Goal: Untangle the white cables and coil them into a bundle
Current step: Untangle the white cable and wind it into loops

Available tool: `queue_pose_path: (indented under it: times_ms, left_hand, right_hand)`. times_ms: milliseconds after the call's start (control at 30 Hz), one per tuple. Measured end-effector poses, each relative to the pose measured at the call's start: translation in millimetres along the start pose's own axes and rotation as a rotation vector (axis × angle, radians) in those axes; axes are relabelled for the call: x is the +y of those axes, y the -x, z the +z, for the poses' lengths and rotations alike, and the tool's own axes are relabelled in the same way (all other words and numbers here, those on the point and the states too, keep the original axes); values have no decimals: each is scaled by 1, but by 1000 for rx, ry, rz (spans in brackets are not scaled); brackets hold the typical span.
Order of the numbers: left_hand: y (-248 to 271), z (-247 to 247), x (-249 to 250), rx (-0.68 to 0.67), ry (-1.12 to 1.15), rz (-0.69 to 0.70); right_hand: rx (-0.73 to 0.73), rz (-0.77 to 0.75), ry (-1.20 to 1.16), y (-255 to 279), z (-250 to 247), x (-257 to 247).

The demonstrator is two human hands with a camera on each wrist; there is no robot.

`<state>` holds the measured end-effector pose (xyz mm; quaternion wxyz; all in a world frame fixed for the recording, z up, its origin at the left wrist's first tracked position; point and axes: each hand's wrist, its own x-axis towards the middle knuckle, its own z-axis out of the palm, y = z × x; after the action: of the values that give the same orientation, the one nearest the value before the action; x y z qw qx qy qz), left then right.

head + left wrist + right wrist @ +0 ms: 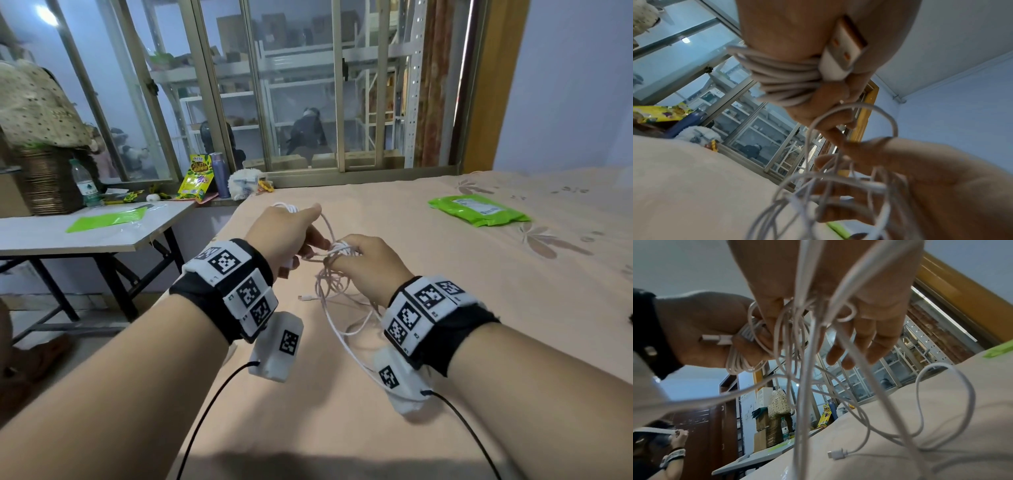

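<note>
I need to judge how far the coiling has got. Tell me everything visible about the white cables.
The white cables are thin, round and smooth, plastic-looking. Part is wound in neat turns around the left hand, with a USB-A plug pinned against its palm. The rest is a loose tangle held by the right hand, loops trailing onto the peach bedsheet, where a small plug lies.

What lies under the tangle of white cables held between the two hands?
Under the tangle slack loops and a loose connector rest on the peach bedsheet. The right hand and wrist hide where the loops run.
</note>
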<state>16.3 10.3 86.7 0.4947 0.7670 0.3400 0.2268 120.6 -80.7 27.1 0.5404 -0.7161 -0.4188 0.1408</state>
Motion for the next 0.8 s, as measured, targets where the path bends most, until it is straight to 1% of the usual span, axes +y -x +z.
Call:
queue_pose_path:
  times_ms: [100,133,267,367,467,533,600,700,767,800]
  left_hand:
    - [2,-1,5,-101,233,-20]
    - [3,-1,7,-104,275,-2]
    - [1,1,8,-36,386,74]
    - [-2,2,5,12,484,67]
    - [-8,2,0,97,513,68]
    - [-11,2,-3,97,551,70]
    - [-12,1,-5,61,629,57]
    - [-9,-1,-5,21,734,35]
    - [-8,-4,-5,41,760,31]
    - [-8,-7,-4,59,770,29]
  right_hand:
    - [22,-18,-31,2,0,0]
    - [39,-27,-45,2,1,1]
    - [72,-85,-62,1,2,1]
    - [59,-122,-89,2,1,0]
    - [120,-119,-141,0,-1,1]
    - [163,-121,-155,2,-3,0]
    - [182,-138,-147,3,-5,1]
    - [190,-115,-119,1,-8,6]
    - [260,-57,-56,-4,-10,11]
    - [297,1,-37,-5,-12,13]
